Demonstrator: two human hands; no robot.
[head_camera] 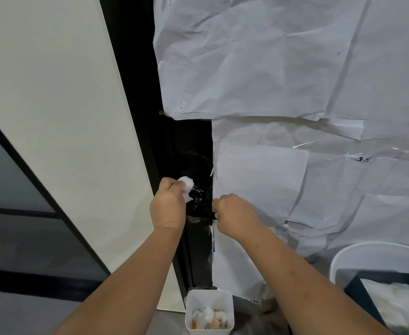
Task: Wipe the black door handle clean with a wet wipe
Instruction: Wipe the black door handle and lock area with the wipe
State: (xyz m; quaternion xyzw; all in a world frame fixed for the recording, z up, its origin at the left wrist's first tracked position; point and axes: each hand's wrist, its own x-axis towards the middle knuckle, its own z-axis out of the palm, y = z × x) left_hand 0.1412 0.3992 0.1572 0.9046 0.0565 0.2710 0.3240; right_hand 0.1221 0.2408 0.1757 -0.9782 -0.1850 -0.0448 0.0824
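Note:
A black door handle (200,215) juts out level from the black door panel (189,146), which is wet and streaked around it. My left hand (168,204) grips a bunched white wet wipe (187,187) and presses it against the panel just above the handle's base. My right hand (235,215) is closed around the handle's right end, hiding that part. Both forearms reach up from the bottom of the view.
Crumpled white paper sheets (283,68) cover the door to the right and above. A small white bin (209,310) with used wipes stands on the floor below the handle. A white tub (368,255) holding a wipe pack sits at the lower right. A cream wall panel (65,117) lies to the left.

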